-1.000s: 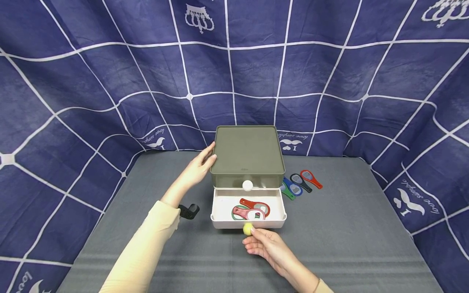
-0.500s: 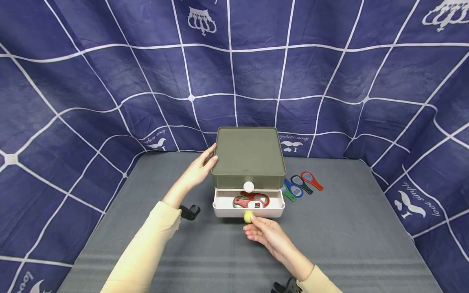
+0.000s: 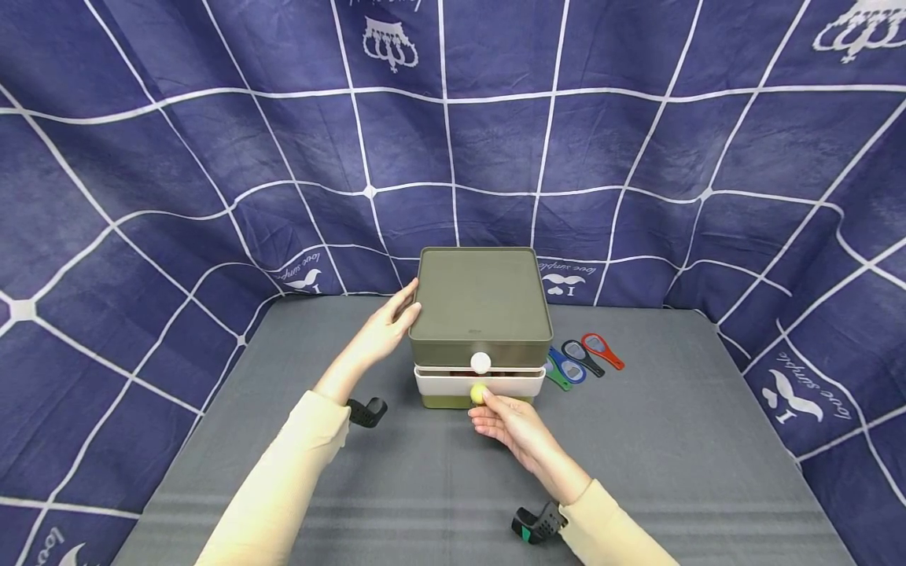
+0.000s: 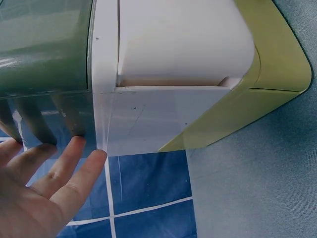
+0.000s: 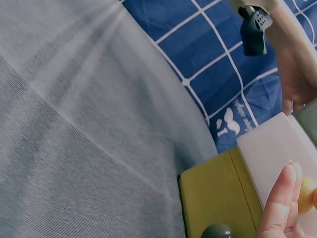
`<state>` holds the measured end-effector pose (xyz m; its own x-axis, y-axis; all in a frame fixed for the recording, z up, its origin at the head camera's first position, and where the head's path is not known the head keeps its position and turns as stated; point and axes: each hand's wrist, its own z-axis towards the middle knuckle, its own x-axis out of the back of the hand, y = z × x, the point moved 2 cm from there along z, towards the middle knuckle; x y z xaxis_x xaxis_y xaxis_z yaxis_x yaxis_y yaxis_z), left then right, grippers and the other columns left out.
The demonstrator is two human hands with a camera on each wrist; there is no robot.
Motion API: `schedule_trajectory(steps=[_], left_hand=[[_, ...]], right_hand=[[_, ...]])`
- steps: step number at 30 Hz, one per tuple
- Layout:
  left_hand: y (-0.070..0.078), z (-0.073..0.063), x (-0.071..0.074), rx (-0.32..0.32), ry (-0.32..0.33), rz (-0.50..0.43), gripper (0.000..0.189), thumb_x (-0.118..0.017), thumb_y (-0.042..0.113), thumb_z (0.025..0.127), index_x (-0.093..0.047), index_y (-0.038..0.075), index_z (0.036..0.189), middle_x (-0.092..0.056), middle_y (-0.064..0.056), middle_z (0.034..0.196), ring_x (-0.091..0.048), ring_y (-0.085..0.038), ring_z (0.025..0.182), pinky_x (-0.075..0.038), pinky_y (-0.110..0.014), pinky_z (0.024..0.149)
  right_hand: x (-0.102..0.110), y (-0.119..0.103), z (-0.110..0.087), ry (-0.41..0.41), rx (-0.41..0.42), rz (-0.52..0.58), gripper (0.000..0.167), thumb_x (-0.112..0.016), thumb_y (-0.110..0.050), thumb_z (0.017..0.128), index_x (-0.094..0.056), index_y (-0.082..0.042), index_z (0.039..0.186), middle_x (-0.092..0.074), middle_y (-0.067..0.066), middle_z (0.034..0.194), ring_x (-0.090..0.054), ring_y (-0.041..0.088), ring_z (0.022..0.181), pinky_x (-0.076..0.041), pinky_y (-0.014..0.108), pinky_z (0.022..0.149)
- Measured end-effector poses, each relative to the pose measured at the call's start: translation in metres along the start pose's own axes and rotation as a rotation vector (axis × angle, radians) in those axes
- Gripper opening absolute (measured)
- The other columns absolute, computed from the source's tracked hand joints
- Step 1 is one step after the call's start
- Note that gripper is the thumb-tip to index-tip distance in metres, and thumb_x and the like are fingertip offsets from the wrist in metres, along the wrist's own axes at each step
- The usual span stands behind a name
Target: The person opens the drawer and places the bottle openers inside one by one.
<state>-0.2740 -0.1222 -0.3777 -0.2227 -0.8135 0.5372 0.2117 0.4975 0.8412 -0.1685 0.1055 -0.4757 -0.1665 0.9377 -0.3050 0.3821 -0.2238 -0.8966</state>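
A small drawer box with a dark green top [image 3: 481, 295] stands on the grey table. My left hand [image 3: 381, 326] rests on its left side; in the left wrist view its fingertips [image 4: 77, 144] touch the clear side wall, fingers fairly straight. The white middle drawer [image 3: 439, 384] sticks out a little, leaving a narrow gap above its front. My right hand [image 3: 513, 428] pinches its yellow knob [image 3: 478, 393] between thumb and fingers. Red shows through the gap; the drawer's contents are otherwise hidden. Beneath it is the olive bottom drawer [image 5: 223, 191] with a dark knob [image 5: 217, 231].
Right of the box lie several round-headed, handled pieces: red [image 3: 602, 350], black [image 3: 583, 358], blue [image 3: 569, 367] and green [image 3: 557, 376], the last partly behind the box. A white knob [image 3: 480, 362] is on the top drawer. A blue gridded curtain [image 3: 495, 141] hangs behind.
The white drawer has slid back into the box, with my right hand moving along on its knob. The red, pink and green pieces inside have gone nearly out of sight. My left hand stayed put.
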Motion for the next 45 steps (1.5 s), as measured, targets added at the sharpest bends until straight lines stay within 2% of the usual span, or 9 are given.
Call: schedule_trajectory(steps=[6,14,26,34,40,45], left_hand=[[0.0,0.0,-0.001,-0.007,-0.002,0.004,0.058,-0.042,0.032,0.107,-0.023,0.015,0.158,-0.027,-0.013,0.162,-0.029,-0.029,0.148,-0.032,-0.046,0.119],[0.0,-0.001,0.0,-0.006,-0.004,-0.001,0.058,-0.043,0.033,0.107,-0.023,0.016,0.158,-0.027,-0.013,0.162,-0.031,-0.03,0.148,-0.034,-0.047,0.117],[-0.001,0.0,0.0,-0.006,-0.005,-0.001,0.058,-0.043,0.033,0.107,-0.023,0.017,0.158,-0.027,-0.013,0.162,-0.032,-0.03,0.147,-0.037,-0.048,0.115],[-0.001,0.001,0.0,-0.012,-0.002,0.003,0.058,-0.043,0.032,0.107,-0.023,0.015,0.158,-0.027,-0.012,0.162,-0.031,-0.029,0.148,-0.035,-0.047,0.117],[0.0,0.0,0.001,-0.002,-0.005,0.0,0.058,-0.043,0.034,0.106,-0.022,0.017,0.158,-0.027,-0.013,0.162,-0.033,-0.03,0.147,-0.038,-0.048,0.114],[0.0,-0.001,0.0,-0.006,-0.001,0.0,0.058,-0.043,0.033,0.106,-0.023,0.016,0.158,-0.028,-0.013,0.162,-0.032,-0.029,0.147,-0.036,-0.047,0.116]], right_hand=[[0.002,-0.003,0.007,-0.007,0.012,0.017,0.04,-0.05,-0.023,0.104,-0.052,0.014,0.122,-0.071,-0.005,0.081,-0.068,0.003,0.075,-0.058,0.017,0.073],[0.005,-0.005,0.011,-0.046,0.007,0.031,0.043,-0.048,-0.02,0.105,-0.047,0.017,0.126,-0.072,-0.006,0.081,-0.068,0.002,0.075,-0.057,0.016,0.074],[0.008,-0.004,0.01,-0.039,-0.009,0.042,0.037,-0.05,-0.025,0.104,-0.054,0.008,0.119,-0.071,-0.004,0.081,-0.069,0.005,0.075,-0.059,0.019,0.073],[0.013,0.015,0.004,-0.078,-0.069,0.002,0.064,-0.048,-0.038,0.104,-0.044,0.019,0.133,-0.071,-0.003,0.084,-0.069,0.006,0.078,-0.059,0.02,0.076],[0.018,0.032,0.004,-0.088,-0.098,-0.004,0.062,-0.047,-0.037,0.104,-0.045,0.019,0.132,-0.071,-0.002,0.084,-0.069,0.006,0.078,-0.058,0.02,0.076],[0.019,0.039,0.009,-0.062,-0.115,0.002,0.061,-0.048,-0.034,0.104,-0.044,0.02,0.132,-0.072,-0.002,0.085,-0.069,0.006,0.078,-0.059,0.02,0.076]])
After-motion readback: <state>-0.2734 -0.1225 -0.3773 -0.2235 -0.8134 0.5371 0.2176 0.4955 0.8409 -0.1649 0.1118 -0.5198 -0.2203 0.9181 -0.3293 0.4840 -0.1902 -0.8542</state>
